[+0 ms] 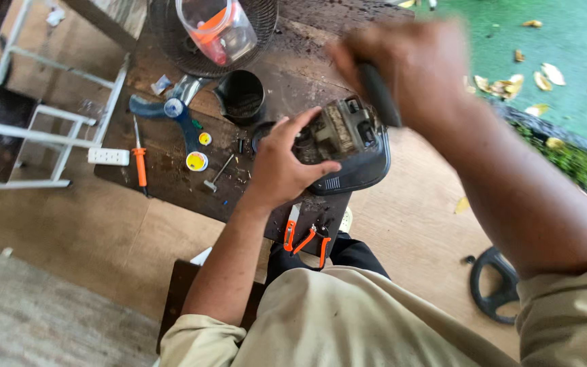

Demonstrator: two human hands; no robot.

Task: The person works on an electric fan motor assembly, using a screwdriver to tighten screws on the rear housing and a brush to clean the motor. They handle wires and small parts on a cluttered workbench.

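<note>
Overhead view of a dark, grimy tabletop (171,170) at which we see a person seated. Left hand (283,166) rests on a dirty grey motor block (338,129) seated in a dark plastic housing (361,173) near the tabletop's front edge, fingers spread and pressed over its near side to steady it. Right hand (409,64), blurred, is raised above the block with its grip pressed together around a dark tool handle (378,95); the arm comes in from the lower right, elbow bent. We judge the block stiff, fairly heavy and greasy, so likely slippery; the firm outer housing offers the safest hold. Around it lie an orange screwdriver (140,163), a blue fan blade (171,112), a black cup (240,95) and orange-handled pliers (307,238).
</note>
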